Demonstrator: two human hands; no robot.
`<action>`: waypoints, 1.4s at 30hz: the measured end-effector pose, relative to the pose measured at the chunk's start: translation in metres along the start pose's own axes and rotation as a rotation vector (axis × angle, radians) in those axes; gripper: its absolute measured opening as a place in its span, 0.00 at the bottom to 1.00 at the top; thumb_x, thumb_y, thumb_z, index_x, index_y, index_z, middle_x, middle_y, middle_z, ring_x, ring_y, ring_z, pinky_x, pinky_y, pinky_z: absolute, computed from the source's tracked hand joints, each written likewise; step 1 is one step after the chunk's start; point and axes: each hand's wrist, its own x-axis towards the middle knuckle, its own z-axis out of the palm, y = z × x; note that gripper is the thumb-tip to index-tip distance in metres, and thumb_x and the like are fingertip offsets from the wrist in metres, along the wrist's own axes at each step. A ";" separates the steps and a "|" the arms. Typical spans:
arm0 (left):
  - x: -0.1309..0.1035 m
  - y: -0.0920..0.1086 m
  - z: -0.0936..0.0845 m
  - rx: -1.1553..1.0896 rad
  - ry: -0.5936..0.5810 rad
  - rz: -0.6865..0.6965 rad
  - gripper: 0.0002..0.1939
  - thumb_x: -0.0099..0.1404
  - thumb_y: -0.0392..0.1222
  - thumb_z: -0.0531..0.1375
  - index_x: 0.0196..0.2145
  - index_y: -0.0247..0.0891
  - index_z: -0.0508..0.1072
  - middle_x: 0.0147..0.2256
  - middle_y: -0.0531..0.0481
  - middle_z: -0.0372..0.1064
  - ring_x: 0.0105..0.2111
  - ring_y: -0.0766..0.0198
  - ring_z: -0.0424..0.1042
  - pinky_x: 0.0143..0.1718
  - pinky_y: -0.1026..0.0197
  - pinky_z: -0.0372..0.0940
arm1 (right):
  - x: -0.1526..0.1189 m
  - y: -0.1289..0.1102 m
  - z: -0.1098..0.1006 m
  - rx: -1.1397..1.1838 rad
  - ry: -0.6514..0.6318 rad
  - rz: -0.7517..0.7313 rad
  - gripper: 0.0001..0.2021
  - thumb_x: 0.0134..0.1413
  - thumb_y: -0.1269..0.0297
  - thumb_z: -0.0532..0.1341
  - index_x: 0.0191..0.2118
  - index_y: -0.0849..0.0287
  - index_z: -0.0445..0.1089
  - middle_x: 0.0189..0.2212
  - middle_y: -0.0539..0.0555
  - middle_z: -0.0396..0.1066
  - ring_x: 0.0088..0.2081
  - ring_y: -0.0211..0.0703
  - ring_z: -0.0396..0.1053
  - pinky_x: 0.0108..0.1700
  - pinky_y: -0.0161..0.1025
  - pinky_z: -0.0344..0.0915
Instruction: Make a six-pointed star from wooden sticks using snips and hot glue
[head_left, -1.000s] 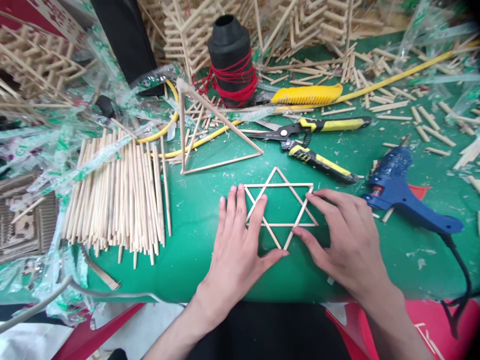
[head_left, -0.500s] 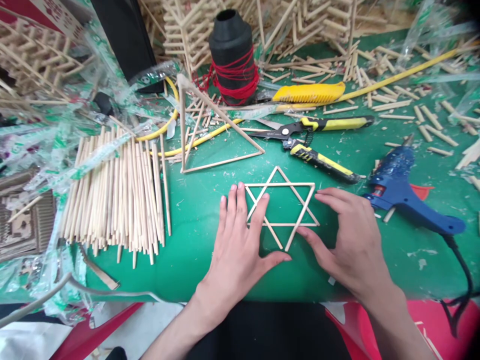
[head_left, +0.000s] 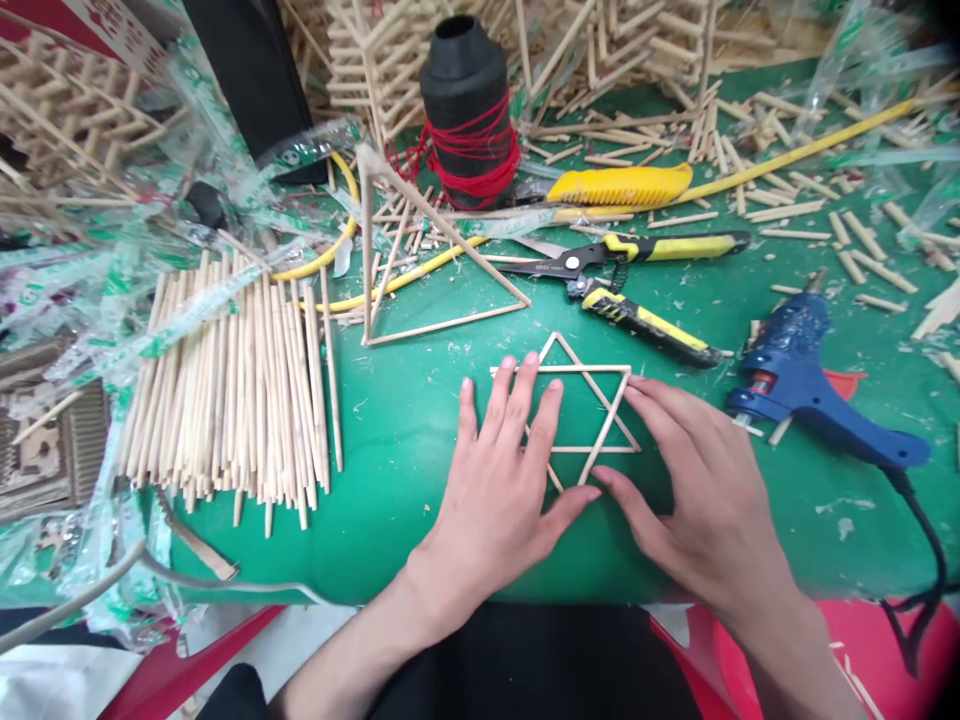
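Both our hands are open, left hand [head_left: 495, 495] spread over the stick hexagram [head_left: 604, 428], right hand [head_left: 697, 485] curved at its edge; uneven finger pressure could skew its overlapping triangles.

Work surface: green tabletop [head_left: 397, 480], front edge running horizontally across the lower view; below it, pale floor [head_left: 259, 632] at left and red plastic seating [head_left: 844, 625] at right; illumination: diffuse, with soft reflections on the green surface
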 end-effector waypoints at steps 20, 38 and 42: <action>0.005 0.002 0.000 0.035 -0.049 0.000 0.38 0.75 0.57 0.53 0.71 0.26 0.53 0.73 0.32 0.47 0.74 0.42 0.45 0.70 0.25 0.44 | 0.000 0.002 0.004 -0.052 0.017 -0.049 0.24 0.59 0.62 0.69 0.58 0.66 0.70 0.57 0.66 0.72 0.58 0.63 0.70 0.59 0.55 0.67; 0.007 0.004 0.001 0.026 -0.050 -0.025 0.39 0.74 0.57 0.55 0.71 0.26 0.53 0.72 0.31 0.48 0.74 0.41 0.44 0.70 0.25 0.39 | 0.000 0.003 0.003 -0.012 0.005 -0.025 0.23 0.59 0.63 0.68 0.58 0.63 0.69 0.59 0.68 0.71 0.59 0.61 0.69 0.57 0.53 0.67; 0.006 0.005 0.001 0.027 -0.059 -0.026 0.39 0.74 0.57 0.54 0.71 0.26 0.52 0.72 0.31 0.47 0.74 0.42 0.44 0.70 0.25 0.41 | 0.000 0.003 0.003 -0.009 0.004 -0.026 0.23 0.59 0.62 0.68 0.58 0.64 0.69 0.59 0.67 0.70 0.59 0.62 0.69 0.58 0.53 0.66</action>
